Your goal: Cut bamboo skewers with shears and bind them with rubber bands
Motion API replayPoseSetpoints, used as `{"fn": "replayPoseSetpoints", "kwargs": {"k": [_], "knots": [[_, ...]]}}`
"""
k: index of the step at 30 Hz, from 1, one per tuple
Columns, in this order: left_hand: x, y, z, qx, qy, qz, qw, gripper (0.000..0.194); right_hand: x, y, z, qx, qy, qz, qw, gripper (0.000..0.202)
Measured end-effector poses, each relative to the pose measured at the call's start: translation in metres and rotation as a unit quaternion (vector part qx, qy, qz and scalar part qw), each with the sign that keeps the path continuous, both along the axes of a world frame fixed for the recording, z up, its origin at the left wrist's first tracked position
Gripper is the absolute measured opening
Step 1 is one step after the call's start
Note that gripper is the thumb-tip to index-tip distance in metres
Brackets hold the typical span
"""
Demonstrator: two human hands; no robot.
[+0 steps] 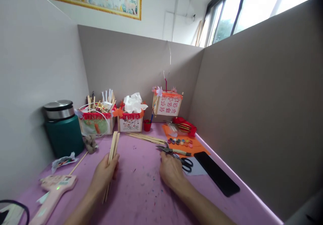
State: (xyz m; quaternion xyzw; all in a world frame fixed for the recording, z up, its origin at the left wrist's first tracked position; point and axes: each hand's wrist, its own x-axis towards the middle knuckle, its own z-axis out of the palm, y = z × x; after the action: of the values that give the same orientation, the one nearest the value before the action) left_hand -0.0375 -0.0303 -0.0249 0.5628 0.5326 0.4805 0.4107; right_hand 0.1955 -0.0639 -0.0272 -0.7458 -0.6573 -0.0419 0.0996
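My left hand point(103, 176) grips a bundle of thin wooden sticks point(112, 151) that point away from me over the purple tabletop point(141, 184). My right hand point(170, 171) rests on the table, fingers reaching onto a pair of pliers point(174, 150) and lying just left of black-handled scissors point(185, 162). Whether the right hand grips the pliers cannot be told.
More loose sticks point(145, 137) lie further back. A pink glue gun point(54, 188) is at near left, a green flask point(63, 127) behind it. Decorated boxes point(97, 120) point(130, 119), a paper lantern point(168, 103), paint pots point(180, 141) on orange paper and a black phone point(217, 172) stand around, enclosed by partition walls.
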Motion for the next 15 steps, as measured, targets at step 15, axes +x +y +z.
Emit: {"fn": "replayPoseSetpoints", "kwargs": {"k": [15], "knots": [[0.002,0.012,-0.017,-0.101,-0.017,0.055,0.993,0.057,0.012,0.14,0.051,0.042,0.017,0.102,0.994,0.031]]}}
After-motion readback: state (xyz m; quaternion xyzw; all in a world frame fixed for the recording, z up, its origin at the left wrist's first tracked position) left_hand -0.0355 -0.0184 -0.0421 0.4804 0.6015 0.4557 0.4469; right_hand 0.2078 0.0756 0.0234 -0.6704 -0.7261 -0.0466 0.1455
